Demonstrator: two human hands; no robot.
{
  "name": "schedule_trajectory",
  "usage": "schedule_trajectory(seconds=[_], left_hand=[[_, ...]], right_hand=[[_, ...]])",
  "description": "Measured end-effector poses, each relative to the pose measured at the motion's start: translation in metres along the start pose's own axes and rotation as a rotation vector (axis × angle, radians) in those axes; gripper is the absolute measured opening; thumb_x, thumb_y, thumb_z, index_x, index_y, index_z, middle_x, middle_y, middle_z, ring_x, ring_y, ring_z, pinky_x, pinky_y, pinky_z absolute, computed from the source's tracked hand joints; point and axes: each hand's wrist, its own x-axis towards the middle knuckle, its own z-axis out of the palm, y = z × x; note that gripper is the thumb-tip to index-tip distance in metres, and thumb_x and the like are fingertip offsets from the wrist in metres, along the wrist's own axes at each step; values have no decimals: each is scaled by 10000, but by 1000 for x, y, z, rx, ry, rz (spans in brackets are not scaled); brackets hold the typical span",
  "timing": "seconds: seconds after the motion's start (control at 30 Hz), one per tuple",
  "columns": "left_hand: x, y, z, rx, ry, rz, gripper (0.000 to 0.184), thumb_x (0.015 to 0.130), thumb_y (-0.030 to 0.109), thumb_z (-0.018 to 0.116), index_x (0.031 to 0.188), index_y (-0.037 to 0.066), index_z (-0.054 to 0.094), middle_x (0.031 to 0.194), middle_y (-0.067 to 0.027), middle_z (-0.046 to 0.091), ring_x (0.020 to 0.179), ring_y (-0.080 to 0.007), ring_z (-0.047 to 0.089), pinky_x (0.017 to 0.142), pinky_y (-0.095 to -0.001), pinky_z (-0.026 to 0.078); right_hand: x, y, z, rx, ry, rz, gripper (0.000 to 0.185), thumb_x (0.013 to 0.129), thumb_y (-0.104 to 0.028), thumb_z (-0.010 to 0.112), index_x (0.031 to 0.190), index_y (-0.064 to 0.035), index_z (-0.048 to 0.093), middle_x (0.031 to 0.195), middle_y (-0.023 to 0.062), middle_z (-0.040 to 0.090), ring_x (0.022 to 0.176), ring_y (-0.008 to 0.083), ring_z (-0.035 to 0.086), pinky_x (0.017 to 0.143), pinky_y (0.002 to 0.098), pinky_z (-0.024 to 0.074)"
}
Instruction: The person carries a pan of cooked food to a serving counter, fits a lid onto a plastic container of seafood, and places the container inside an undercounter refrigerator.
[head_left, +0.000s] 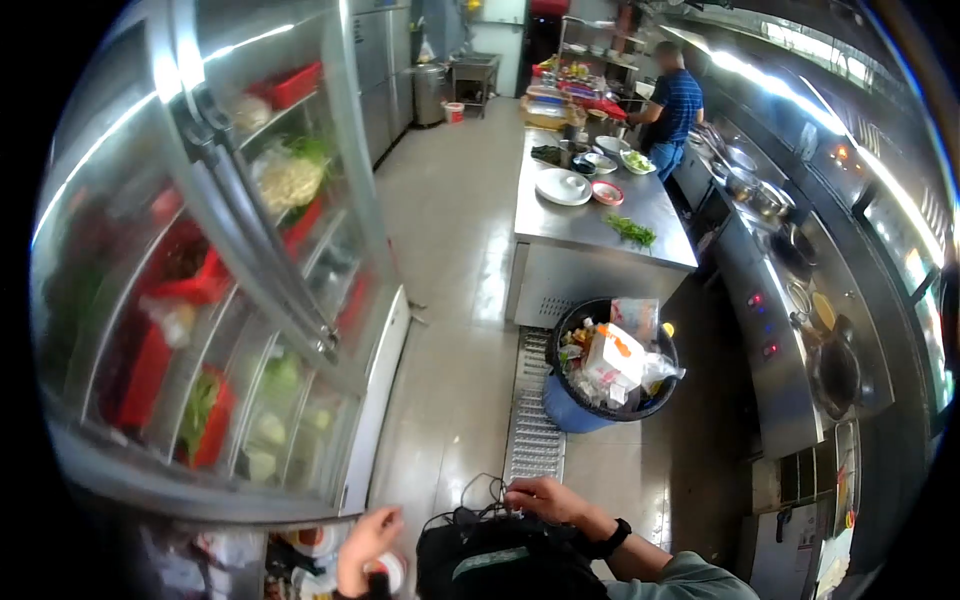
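Observation:
My right hand (pixel 541 498) is at the front of a black bag (pixel 500 560) worn on my body, its fingers curled in beside thin black cables (pixel 483 484). What those fingers hold, if anything, is too small to make out. A dark band circles that wrist. My left hand (pixel 371 541), slightly blurred, is to the left of the bag, with its fingers loosely stretched and nothing seen in them. Below it, partly hidden, is a round white and red container (pixel 390 570).
A glass-door fridge (pixel 215 160) with red baskets stands on the left. Ahead is a full blue bin (pixel 575 412) beside a floor grate (pixel 535 440). Behind it, a steel counter (pixel 560 225) holds dishes and greens. A co-worker (pixel 675 110) stands between counter and stoves (pixel 770 300).

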Motion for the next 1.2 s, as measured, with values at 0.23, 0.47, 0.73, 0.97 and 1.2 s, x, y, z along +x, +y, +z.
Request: schedule_trajectory(seconds=[0.23, 0.47, 0.73, 0.97, 1.2], left_hand=[[270, 112, -62, 82, -184, 315, 365, 911, 248, 657, 1207, 40, 600, 1175, -160, 637, 1035, -313, 635, 863, -379, 519], [456, 179, -108, -45, -342, 327, 392, 928, 224, 656, 1252, 19, 575, 1156, -144, 649, 1029, -256, 637, 898, -346, 503], [641, 229, -208, 7, -219, 323, 381, 907, 222, 666, 1223, 24, 591, 1079, -163, 646, 998, -279, 636, 853, -358, 504], [859, 265, -272, 249, -299, 678, 269, 851, 125, 593, 1082, -11, 587, 1060, -228, 607, 1010, -420, 576, 857, -448, 478], [1051, 376, -305, 550, -227, 645, 282, 856, 218, 603, 1058, 21, 605, 1091, -193, 614, 1046, -384, 585, 875, -464, 487]], right_hand=[[126, 6, -126, 227, 214, -17, 289, 1011, -293, 556, 1015, -17, 643, 780, 20, 615, 732, 96, 542, 675, 272, 463], [302, -58, -280, 194, 90, -172, 361, 1004, -352, 561, 1031, 0, 637, 787, 22, 618, 743, 92, 544, 695, 278, 472], [515, -134, -390, 150, -55, -372, 368, 1004, -361, 557, 1013, -4, 644, 763, 20, 590, 707, 94, 515, 659, 273, 459], [658, -199, -477, 227, 141, -287, 361, 1025, -331, 518, 949, 0, 639, 741, 14, 591, 704, 101, 541, 650, 278, 467], [790, -208, -611, 571, 660, -345, 381, 1043, -310, 485, 850, -15, 629, 702, 3, 572, 643, 94, 515, 610, 246, 436]])
